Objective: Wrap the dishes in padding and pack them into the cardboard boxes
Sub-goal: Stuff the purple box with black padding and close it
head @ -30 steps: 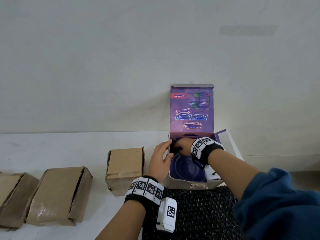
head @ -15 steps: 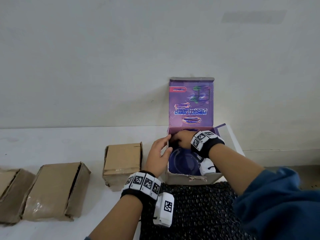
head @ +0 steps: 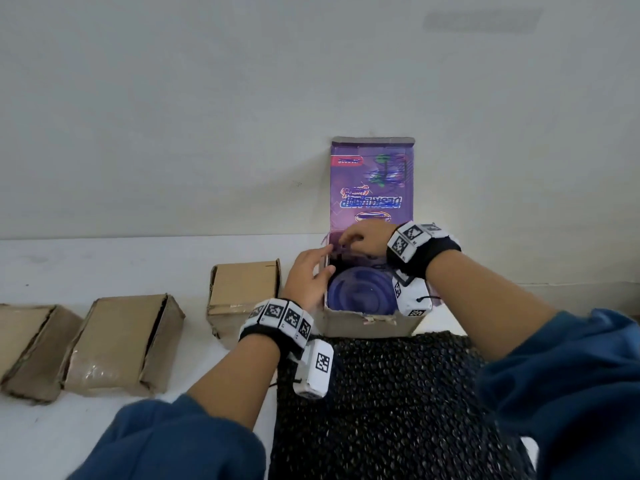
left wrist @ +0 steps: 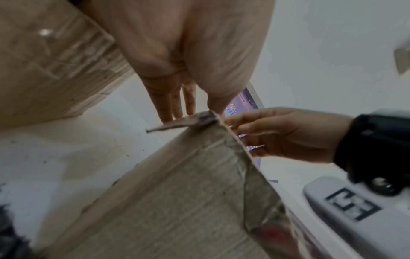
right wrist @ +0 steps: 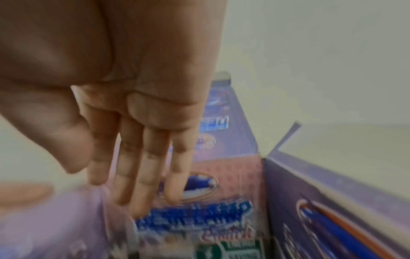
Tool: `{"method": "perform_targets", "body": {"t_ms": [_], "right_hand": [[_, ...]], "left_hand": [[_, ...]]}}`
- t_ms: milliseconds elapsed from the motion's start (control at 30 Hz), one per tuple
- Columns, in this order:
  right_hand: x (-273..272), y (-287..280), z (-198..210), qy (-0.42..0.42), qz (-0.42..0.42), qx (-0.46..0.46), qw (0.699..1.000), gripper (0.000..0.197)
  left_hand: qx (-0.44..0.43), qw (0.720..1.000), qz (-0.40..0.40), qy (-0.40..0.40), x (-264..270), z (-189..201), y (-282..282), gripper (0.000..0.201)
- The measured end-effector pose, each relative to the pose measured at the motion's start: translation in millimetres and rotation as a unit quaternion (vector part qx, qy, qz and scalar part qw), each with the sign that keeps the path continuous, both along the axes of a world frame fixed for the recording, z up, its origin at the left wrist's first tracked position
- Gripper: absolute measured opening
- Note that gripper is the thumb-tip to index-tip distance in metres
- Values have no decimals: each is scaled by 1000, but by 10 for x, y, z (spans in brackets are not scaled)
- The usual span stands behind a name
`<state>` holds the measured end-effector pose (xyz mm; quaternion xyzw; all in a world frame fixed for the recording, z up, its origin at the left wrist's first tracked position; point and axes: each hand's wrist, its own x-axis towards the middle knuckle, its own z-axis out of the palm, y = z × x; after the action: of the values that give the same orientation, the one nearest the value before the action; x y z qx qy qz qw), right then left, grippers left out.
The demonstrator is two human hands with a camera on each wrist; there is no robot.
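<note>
Both hands at the open box, dish inside

From the head view, our left hand (head: 308,277) rests straight-fingered on the side wall of the purple printed cardboard box (head: 363,323); the round blue-tinted dish (head: 360,291) lies just below our right hand (head: 363,237), whose fingers reach loosely, holding nothing. Left wrist view: the torn cardboard edge (left wrist: 233,136) runs between both hands. Right wrist view: extended fingers (right wrist: 142,175) near the upright lid flap (right wrist: 224,133). We judge the dish fragile, best lifted by its rim; walls leave little room.
</note>
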<state>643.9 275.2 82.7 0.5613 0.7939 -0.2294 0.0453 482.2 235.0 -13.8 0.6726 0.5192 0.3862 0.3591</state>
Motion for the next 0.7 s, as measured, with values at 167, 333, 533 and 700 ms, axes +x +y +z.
{"method": "perform_targets", "body": {"t_ms": [167,333,533,700], "right_hand": [[182,-498,458,85,-39,62,994,31],[341,-1210,438,98,-47,49,993,29],[429,-2177,15,76,-55,-9,996,28],[343,-2705,-446,103,-101,-74,987,22]], "left_hand": [[72,994,8,85,-138,194,-205,43],[97,987,81,103,-327,320,-824,36],[-83,984,73,137,-473,255,-1830,23],[-217,942,70,247,-568,-45,-2355,30]]}}
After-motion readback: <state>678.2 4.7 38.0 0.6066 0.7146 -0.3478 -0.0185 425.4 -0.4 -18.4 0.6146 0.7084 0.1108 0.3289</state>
